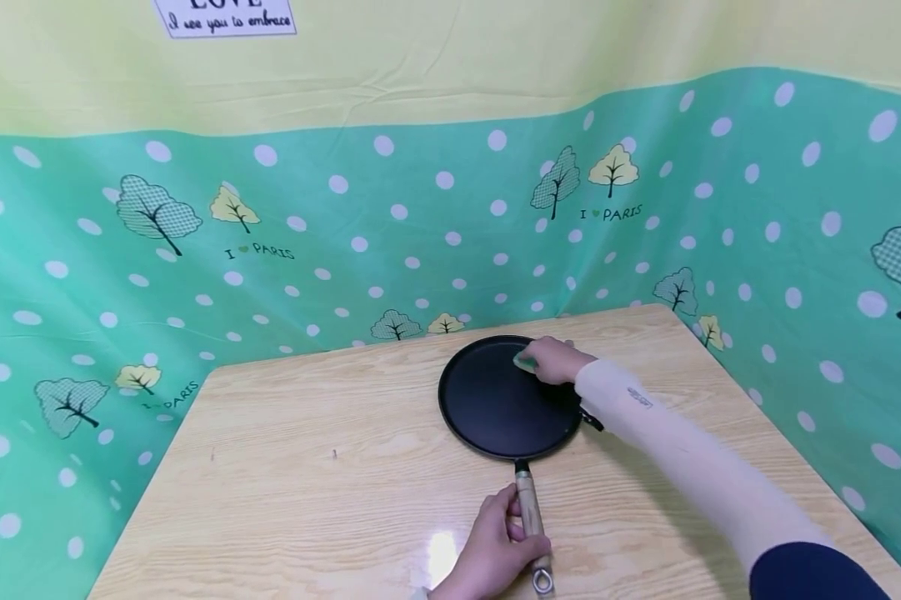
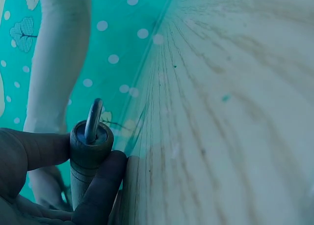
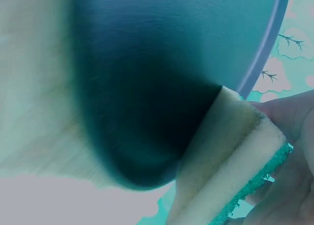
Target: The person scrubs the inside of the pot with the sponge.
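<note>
A flat, round black frying pan (image 1: 488, 400) lies on the wooden table, its wooden handle (image 1: 528, 504) pointing toward me. My left hand (image 1: 491, 542) grips that handle near its end, where a metal hanging loop (image 2: 93, 121) sticks out. My right hand (image 1: 558, 360) is over the far right part of the pan. It pinches a sponge (image 3: 223, 158) with a cream foam body and a green scouring layer (image 3: 255, 185). In the right wrist view, the foam side faces the pan's dark surface near its rim. Part of the sponge is hidden by the fingers.
The light wood-grain table (image 1: 292, 467) extends to the left of the pan. A green and yellow patterned cloth (image 1: 420, 200) hangs behind the table and along its sides. A small black object (image 1: 591, 419) shows below the right sleeve, beside the pan's rim.
</note>
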A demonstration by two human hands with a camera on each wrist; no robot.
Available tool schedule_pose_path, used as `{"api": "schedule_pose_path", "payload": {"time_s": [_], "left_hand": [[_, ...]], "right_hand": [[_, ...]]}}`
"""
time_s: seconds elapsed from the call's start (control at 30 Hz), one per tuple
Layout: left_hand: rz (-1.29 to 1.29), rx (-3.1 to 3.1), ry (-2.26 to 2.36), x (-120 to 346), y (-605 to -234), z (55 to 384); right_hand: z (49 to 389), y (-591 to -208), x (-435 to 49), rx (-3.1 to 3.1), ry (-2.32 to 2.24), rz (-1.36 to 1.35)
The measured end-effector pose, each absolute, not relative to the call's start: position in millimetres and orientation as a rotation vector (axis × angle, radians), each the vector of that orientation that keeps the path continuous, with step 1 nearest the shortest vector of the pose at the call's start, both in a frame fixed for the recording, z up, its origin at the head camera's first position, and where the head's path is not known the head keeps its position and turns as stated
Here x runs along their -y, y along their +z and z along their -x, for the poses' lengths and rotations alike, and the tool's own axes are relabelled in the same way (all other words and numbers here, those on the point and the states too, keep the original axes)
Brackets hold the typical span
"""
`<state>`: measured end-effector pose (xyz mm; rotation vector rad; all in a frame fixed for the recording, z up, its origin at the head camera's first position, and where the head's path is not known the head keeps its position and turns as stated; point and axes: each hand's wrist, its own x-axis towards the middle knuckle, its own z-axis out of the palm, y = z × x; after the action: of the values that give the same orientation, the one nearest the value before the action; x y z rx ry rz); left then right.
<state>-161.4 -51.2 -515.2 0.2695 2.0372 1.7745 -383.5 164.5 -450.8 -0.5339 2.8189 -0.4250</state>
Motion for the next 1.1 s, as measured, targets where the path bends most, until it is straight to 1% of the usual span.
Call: {"api": "schedule_pose_path", "payload": {"time_s": [0.3, 0.5, 0.8, 1.1], "left_hand": [[-0.272, -2.034, 1.777, 50.1, -515.2, 162.3], [-0.276, -2.038, 1.782, 49.7, -515.2, 162.3], [-0.285, -2.057, 1.76, 52.0, -515.3, 160.2], [-0.286, -2.041, 1.786, 51.5, -516.2, 161.6]], "right_hand": [[338.6, -449.9, -191.2, -2.848, -0.382, 0.635], [304.1, -445.5, -197.4, -2.86, -0.303, 0.746], [263.5, -440.7, -188.3, -2.847, -0.294, 0.858], [245.1, -443.1, -171.6, -2.797, -0.428, 1.058]]}}
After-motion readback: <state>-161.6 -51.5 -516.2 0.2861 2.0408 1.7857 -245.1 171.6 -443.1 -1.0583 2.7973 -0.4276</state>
